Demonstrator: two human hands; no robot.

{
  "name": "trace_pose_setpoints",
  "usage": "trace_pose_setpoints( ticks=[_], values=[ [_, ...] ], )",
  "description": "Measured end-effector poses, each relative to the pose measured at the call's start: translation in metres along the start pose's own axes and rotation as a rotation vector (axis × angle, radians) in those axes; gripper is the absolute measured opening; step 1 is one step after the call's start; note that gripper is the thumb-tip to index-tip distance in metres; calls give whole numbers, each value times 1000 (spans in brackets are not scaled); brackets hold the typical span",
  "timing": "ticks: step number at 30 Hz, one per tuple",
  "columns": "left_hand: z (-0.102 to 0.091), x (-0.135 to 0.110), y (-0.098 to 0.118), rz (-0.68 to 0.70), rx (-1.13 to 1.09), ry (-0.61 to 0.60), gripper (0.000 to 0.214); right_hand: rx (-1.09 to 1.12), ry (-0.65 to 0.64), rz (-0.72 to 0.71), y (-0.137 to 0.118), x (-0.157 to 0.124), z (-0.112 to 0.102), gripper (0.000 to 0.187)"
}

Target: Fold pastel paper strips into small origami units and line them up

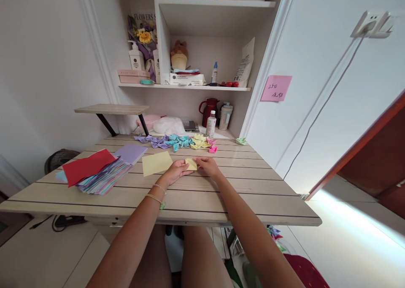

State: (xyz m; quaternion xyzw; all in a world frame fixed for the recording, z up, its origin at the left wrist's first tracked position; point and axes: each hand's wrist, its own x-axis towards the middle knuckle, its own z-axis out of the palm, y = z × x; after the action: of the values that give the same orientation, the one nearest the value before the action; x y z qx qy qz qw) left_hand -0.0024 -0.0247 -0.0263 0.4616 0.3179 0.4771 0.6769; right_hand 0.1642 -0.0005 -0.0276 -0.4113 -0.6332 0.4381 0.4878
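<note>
Between my two hands is a small folded piece of yellow paper (191,164), held just above the table. My left hand (176,172) grips its left side, thumb on top. The fingers of my right hand (206,165) pinch its right edge. Flat on the table left of my left hand lies a yellow paper sheet (156,162). Beyond my hands, a row of folded paper pieces runs along the back of the table: purple (160,142), blue (177,142), yellow (199,142) and pink (212,149).
A fanned stack of coloured paper (104,176) with a red sheet (88,165) on top covers the table's left. A green folded piece (241,141) sits at the back right corner. A bottle (211,124), a red jug (209,111) and a tumbler (225,116) stand behind the table.
</note>
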Motion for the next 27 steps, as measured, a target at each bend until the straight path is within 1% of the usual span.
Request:
trace_pose_setpoints(
  ticks=[4,6,8,10,12,15,18,23,25,27],
  values=[
    [1,1,-1,13,50,55,23,-203,30,-183,1,1,0,23],
    [2,2,0,11,62,65,24,-270,41,-274,1,2,0,21],
    [2,2,0,7,58,52,24,-297,44,-332,1,2,1,19],
    [1,1,0,1,51,33,25,-310,52,-359,2,3,1,18],
    [0,1,0,-2,56,29,26,-305,57,-359,2,4,1,18],
    [-1,2,-1,3,94,47,26,-282,27,-309,3,3,0,19],
    [-2,4,-4,-5,137,86,27,-256,-21,-233,3,1,-1,24],
    [-2,7,-5,-17,171,151,28,-280,-20,-172,-1,-2,-3,30],
    [-3,7,-5,-15,175,162,29,-229,-66,-168,-4,-2,-3,32],
    [-4,7,-4,3,190,180,31,-103,-152,-163,-5,-1,-3,37]
  ],
)
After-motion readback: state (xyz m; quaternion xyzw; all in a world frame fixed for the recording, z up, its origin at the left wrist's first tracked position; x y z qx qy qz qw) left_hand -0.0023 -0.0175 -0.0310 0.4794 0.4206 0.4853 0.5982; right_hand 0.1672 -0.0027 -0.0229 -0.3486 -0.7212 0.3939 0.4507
